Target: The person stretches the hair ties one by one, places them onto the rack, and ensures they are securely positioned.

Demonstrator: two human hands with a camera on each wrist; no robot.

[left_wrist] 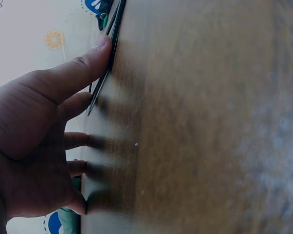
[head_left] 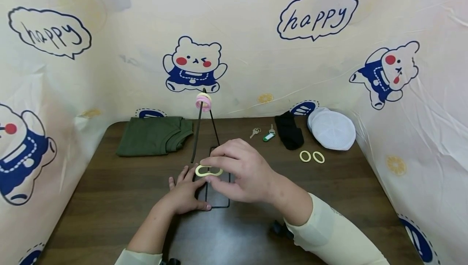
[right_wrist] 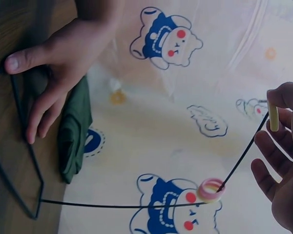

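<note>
Pinches a yellow ring (right_wrist: 273, 117) in the right hand (head_left: 243, 171) near the stand (head_left: 197, 131), at six o'clock from its pink ring (head_left: 203, 104), and rests a spread-fingered left hand (head_left: 184, 196) at half past seven on the base (head_left: 220, 207).

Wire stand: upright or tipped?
Upright: the wire stand's base rests on the table, touched by the left hand; its post rises from there in the right wrist view.
</note>
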